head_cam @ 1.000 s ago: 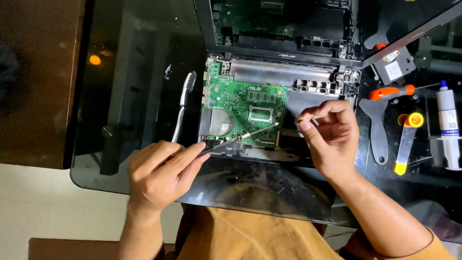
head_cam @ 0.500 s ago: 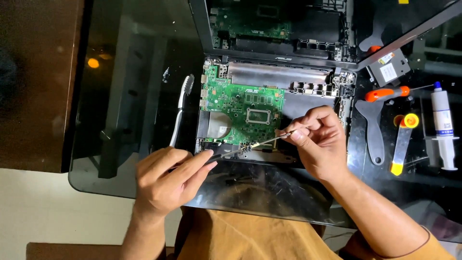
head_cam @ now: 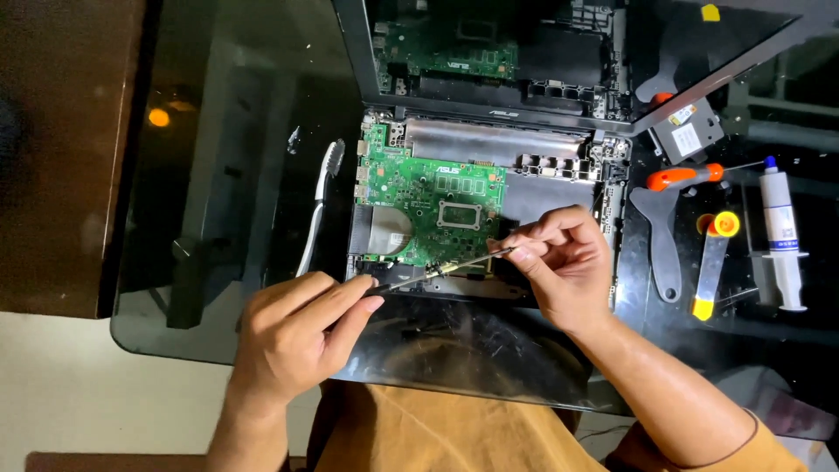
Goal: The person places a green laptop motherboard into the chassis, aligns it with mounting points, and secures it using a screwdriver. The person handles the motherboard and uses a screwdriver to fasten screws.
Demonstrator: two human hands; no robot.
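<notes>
Both hands pinch thin tool [head_cam: 441, 269]: left hand [head_cam: 293, 336] handle; right hand [head_cam: 559, 262] tip | over green board [head_cam: 428, 205]

Grey labelled box [head_cam: 690, 133] upper right (yellow sticker); blue-labelled white syringe [head_cam: 780, 238] beside.

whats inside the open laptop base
A green circuit board fills the left of the laptop base, with a silver strip above it. The right hand covers the part beneath it.

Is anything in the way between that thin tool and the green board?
Nothing visible. The thin tool, held by both the left hand and right hand, lies right over the green board's bare lower edge.
</notes>
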